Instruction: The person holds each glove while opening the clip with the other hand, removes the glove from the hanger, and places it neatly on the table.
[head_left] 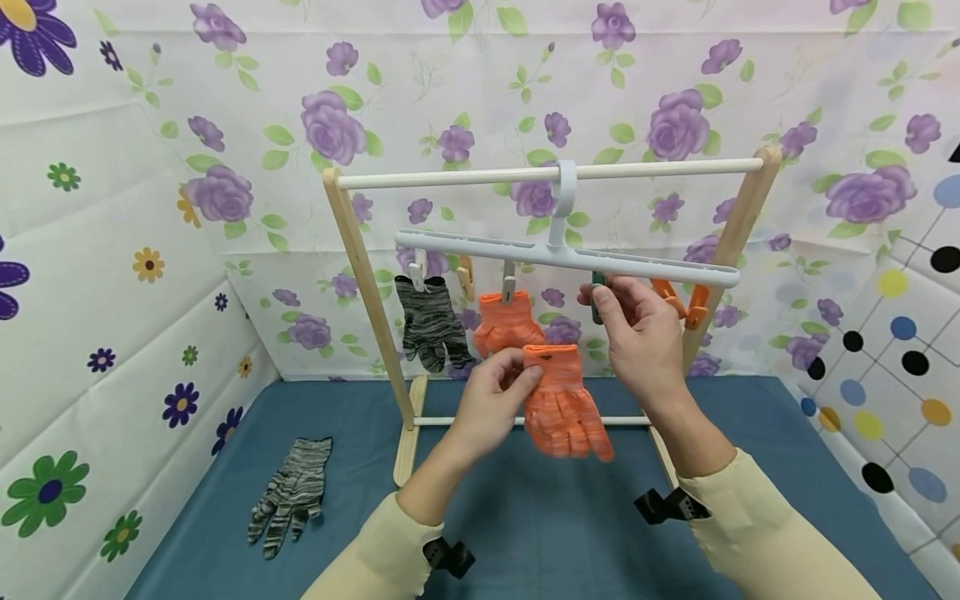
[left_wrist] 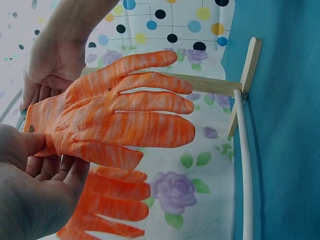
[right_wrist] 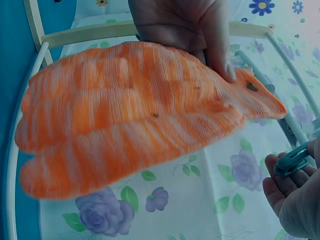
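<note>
My left hand (head_left: 486, 402) pinches an orange knit glove (head_left: 564, 412) near its cuff, thumb in front; the glove's fingers hang down. In the left wrist view that glove (left_wrist: 125, 107) spreads across the middle. With its thumb and fingers, my right hand (head_left: 647, 340) holds a dark green clothespin (head_left: 597, 298) just under the white hanger bar (head_left: 480, 245). The clothespin (right_wrist: 292, 161) looks teal in the right wrist view. Left of it, a second orange glove (head_left: 504, 323) hangs from a grey clip (head_left: 509, 283), and a grey-black glove (head_left: 431, 321) from a white clip (head_left: 417, 271).
The hanger tilts down to the right, hooked on the top rod (head_left: 450, 177) of a wooden stand (head_left: 367, 283). A tan clip (head_left: 467, 277) and orange clips (head_left: 697, 307) are on its bar. Another grey-black glove (head_left: 296, 492) lies on the blue tabletop (head_left: 202, 533) at left.
</note>
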